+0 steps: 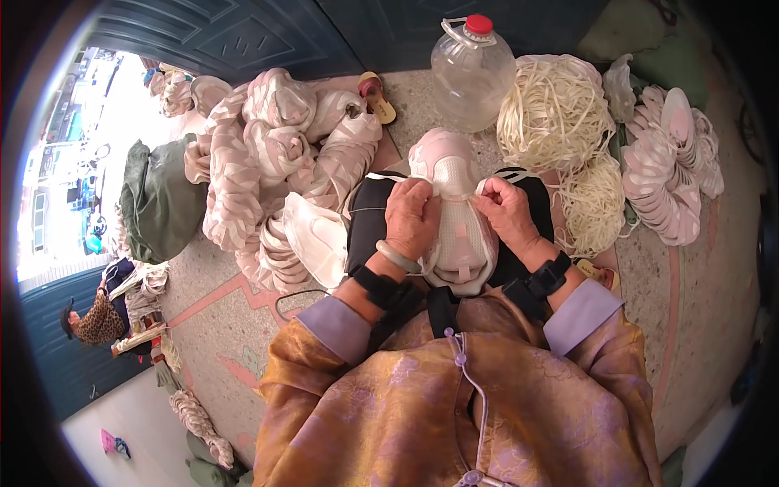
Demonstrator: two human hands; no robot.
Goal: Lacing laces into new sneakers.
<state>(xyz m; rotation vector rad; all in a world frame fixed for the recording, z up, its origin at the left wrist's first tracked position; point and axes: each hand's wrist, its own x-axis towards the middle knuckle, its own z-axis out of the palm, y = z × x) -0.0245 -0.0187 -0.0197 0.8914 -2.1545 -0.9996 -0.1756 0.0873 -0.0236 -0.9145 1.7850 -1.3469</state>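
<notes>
On my lap rests a pink-and-white sneaker upper [443,152], its toe pointing away from me and its heel opening near my body. A flat white shoelace [454,196] runs across the front of it, just below the toe part. My left hand [412,213] is closed at the upper's left side, fingers curled round the lace, and a loose end sticks out to the left. At the right side, the thumb and fingers of my right hand [508,209] pinch the lace, with another end trailing past them.
Nested pink-and-white uppers [264,154] are heaped at the left, and another bundle [669,166] lies far right. Piled cream laces [556,118] sit beside a clear jug [471,77] with a red cap. Another person [97,321] sits at the far left.
</notes>
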